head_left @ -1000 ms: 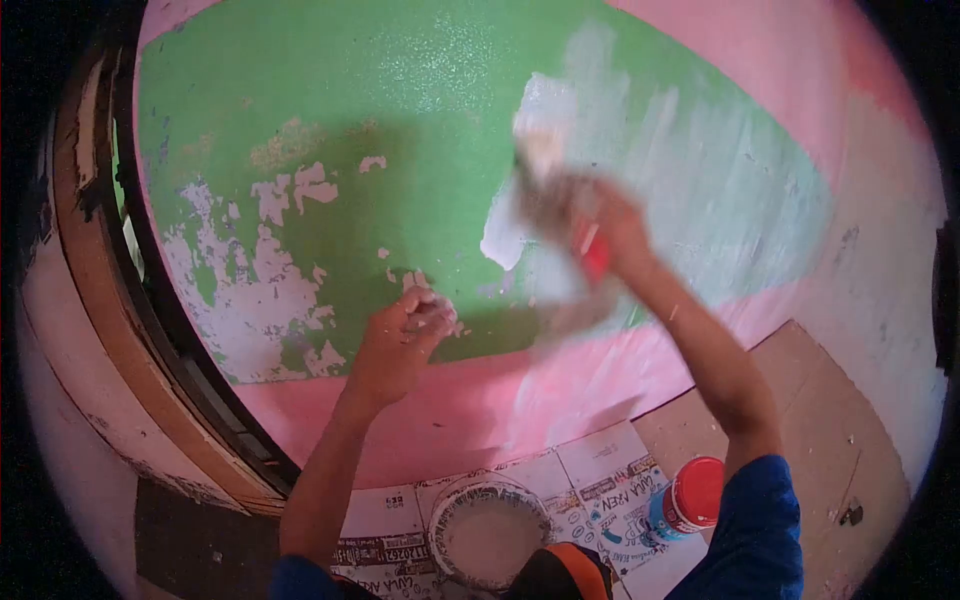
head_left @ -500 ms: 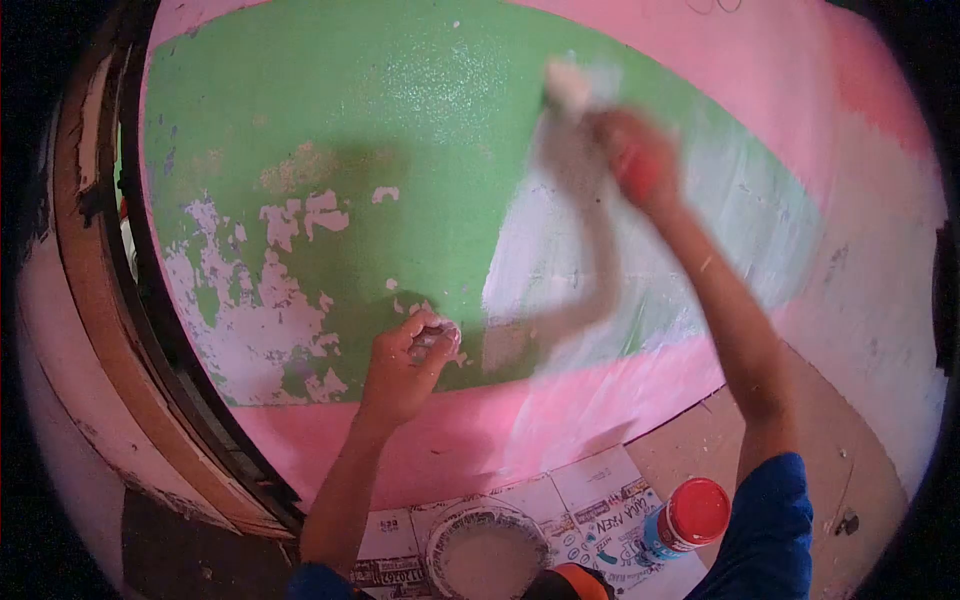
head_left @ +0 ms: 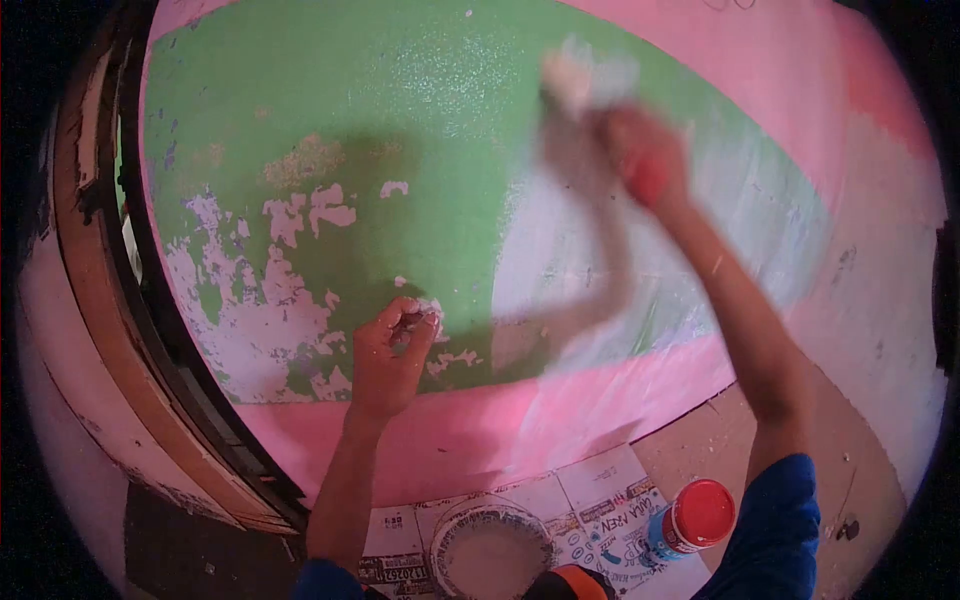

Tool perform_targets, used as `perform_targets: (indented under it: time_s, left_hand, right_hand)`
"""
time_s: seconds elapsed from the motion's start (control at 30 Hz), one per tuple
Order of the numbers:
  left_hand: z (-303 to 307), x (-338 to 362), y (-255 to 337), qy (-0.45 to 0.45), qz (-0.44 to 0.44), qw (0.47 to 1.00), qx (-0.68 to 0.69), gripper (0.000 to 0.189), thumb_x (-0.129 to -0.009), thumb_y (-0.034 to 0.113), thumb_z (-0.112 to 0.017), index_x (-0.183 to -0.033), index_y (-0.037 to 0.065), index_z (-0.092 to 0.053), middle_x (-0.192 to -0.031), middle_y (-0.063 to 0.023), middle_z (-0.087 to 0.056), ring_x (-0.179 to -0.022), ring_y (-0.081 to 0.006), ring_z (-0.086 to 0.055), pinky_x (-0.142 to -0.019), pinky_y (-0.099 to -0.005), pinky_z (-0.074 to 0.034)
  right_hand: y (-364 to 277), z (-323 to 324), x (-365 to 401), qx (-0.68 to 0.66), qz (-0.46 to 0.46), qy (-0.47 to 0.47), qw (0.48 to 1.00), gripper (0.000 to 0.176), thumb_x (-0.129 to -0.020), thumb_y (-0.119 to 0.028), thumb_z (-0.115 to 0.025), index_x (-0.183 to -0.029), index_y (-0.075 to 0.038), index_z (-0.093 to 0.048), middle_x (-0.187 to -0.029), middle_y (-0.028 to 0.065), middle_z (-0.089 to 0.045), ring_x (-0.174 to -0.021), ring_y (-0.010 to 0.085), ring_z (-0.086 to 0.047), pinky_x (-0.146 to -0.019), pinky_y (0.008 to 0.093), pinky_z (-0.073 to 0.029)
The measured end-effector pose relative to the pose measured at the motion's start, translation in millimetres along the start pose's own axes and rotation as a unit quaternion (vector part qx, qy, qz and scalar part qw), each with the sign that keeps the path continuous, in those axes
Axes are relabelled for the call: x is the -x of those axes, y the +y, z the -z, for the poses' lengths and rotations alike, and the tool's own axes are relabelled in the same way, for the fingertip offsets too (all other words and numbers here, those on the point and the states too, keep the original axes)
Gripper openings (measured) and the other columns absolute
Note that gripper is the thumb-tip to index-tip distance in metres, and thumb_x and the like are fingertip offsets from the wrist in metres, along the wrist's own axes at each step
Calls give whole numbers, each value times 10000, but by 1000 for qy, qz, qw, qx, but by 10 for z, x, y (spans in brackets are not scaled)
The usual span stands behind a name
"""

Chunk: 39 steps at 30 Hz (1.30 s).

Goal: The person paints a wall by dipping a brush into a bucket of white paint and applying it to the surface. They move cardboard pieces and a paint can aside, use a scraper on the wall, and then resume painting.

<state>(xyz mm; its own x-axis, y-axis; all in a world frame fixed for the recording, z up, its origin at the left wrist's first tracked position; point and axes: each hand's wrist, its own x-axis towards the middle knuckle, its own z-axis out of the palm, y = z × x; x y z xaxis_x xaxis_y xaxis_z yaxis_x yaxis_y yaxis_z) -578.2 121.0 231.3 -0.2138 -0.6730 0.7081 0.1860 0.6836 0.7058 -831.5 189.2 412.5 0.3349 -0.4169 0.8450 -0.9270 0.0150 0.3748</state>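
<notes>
My right hand [head_left: 640,155], blurred by motion, is closed round a brush with pale bristles [head_left: 567,85], its handle red. The bristles are against the upper right of the green wall area [head_left: 450,180]. White, streaky paint [head_left: 570,230] covers the green below and to the right of the brush. Lower left, my left hand [head_left: 395,345] is near the wall with its fingers curled together round a small whitish thing that I cannot make out. Patches of peeled paint [head_left: 260,320] show to the left of it.
A round bucket [head_left: 492,555] of pale liquid stands on printed cardboard [head_left: 600,485] at the bottom. Beside it is a blue can with a red lid [head_left: 703,513]. A dark frame edge [head_left: 175,310] runs down the left. Pink wall [head_left: 400,460] borders the green.
My left hand has moved slightly left and up, with its fingers still curled. My right hand and the brush remain high on the wall, with only a small shift.
</notes>
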Motion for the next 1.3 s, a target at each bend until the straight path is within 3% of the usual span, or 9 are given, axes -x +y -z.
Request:
perform_targets:
  time_s: [0.07,0.33,0.5,0.7,0.83,0.87,1.0,1.2,1.3]
  left_hand:
    - [38,-15,5,13,-17,1000,-10,82,-787,55,-553,-802,-22,-530,-742,-47,-580,-679,-71,-525,-618,-219,-433]
    - [178,-47,-86,42,-40,998,-20,63,-818,48,-509,-870,14,-506,-719,-20,-540,-668,-75,-510,-618,-242,-449]
    - [168,-73,-93,51,-40,998,-19,47,-824,48,-500,-860,19,-506,-731,-25,-539,-666,-78,-517,-609,-243,-453]
    - [239,-60,-6,64,-42,996,39,39,-831,47,-487,-853,18,-502,-738,-27,-535,-663,-80,-510,-614,-241,-450]
    - [211,-74,-64,71,-39,995,60,42,-828,45,-489,-856,18,-505,-734,-26,-534,-648,-78,-504,-614,-248,-451]
    - [212,-97,-67,74,-47,994,64,42,-828,45,-489,-856,18,-505,-734,-26,-534,-648,-78,-504,-614,-248,-451]
    - [235,-65,-52,58,-52,997,24,49,-826,48,-491,-861,15,-501,-730,-22,-529,-647,-78,-502,-601,-248,-450]
    - [426,-59,157,79,-68,994,39,68,-829,65,-498,-872,13,-503,-747,-30,-532,-657,-89,-511,-581,-248,-441]
    - [470,-91,184,78,-81,991,74,75,-829,69,-499,-875,9,-504,-755,-34,-533,-660,-92,-513,-584,-246,-439]
  right_hand:
    - [-517,-471,967,-180,219,-40,958,382,-695,-267,-590,-1036,-103,-536,-1064,108,-525,-962,268,-493,-877,402,-351]
    - [-463,-18,88,-482,85,-15,872,63,-745,-83,-553,-724,-24,-550,-783,117,-568,-692,251,-552,-639,328,-449]
    - [-190,11,-396,-71,181,232,953,170,-684,-135,-560,-850,-96,-564,-862,89,-578,-794,274,-550,-675,366,-446]
    - [-1252,-582,1289,-364,264,-398,800,118,-663,-82,-540,-776,-70,-572,-825,114,-569,-804,236,-557,-720,366,-440]
    - [-693,3,126,-440,82,-124,885,83,-601,34,-475,-661,-18,-500,-733,112,-564,-692,240,-551,-609,319,-436]
    - [-511,109,-248,-420,226,43,878,110,-588,64,-508,-658,-17,-488,-715,93,-560,-659,241,-542,-561,287,-429]
    - [-207,284,-720,-76,161,215,960,149,-664,-94,-588,-806,-48,-574,-752,126,-560,-692,275,-546,-588,325,-441]
    - [-1473,-581,1491,-341,276,-405,802,155,-647,-89,-546,-799,-56,-545,-735,117,-550,-729,287,-567,-658,394,-456]
    - [-913,-465,591,-352,221,-198,888,86,-661,-72,-546,-737,-39,-522,-758,112,-550,-700,278,-554,-631,360,-445]
